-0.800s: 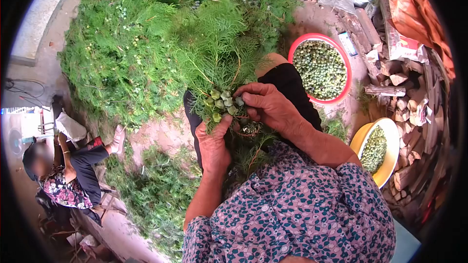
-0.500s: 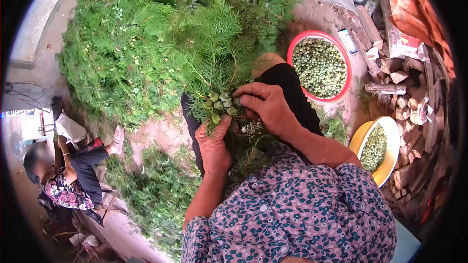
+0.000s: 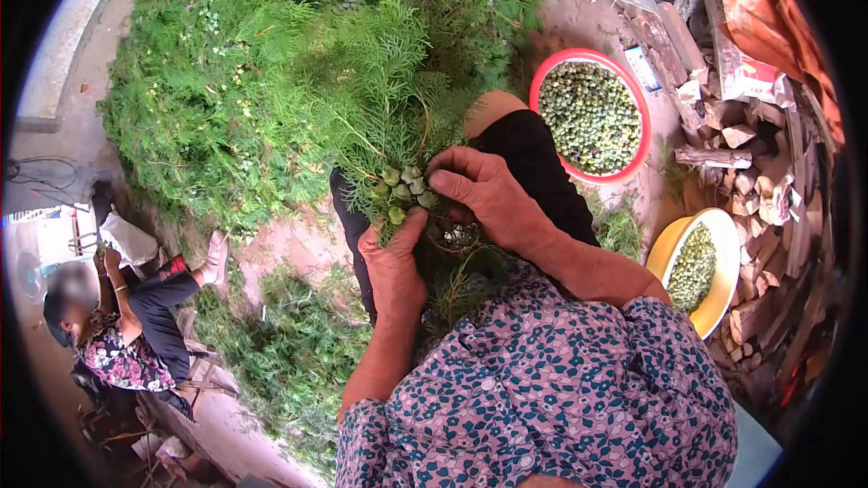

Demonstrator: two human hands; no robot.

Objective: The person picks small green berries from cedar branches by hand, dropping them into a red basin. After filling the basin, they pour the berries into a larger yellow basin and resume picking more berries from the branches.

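Observation:
An evergreen sprig (image 3: 391, 117) with flat, feathery green leaves stands up between my hands over my lap. Near its lower end is a cluster of pale green cones (image 3: 402, 188). My left hand (image 3: 396, 267) grips the sprig just below the cluster, thumb pressed beside the lowest cones. From the other side my right hand (image 3: 495, 199) pinches at the cluster's right edge, thumb and forefinger on a cone. Its other fingers curl underneath, partly hidden. More green foliage (image 3: 461, 289) lies on my lap below the hands.
A big heap of cut evergreen branches (image 3: 226, 81) lies ahead; more cuttings (image 3: 280, 361) are at lower left. On the right stand a red-rimmed basin (image 3: 646, 126) and a yellow basin (image 3: 665, 258), both holding cones, beside stacked firewood (image 3: 755, 190). Another person (image 3: 127, 334) sits at left.
My right thumb and forefinger have shifted slightly left against the cone cluster. My left hand keeps its hold on the sprig. The seated person's hands have moved slightly.

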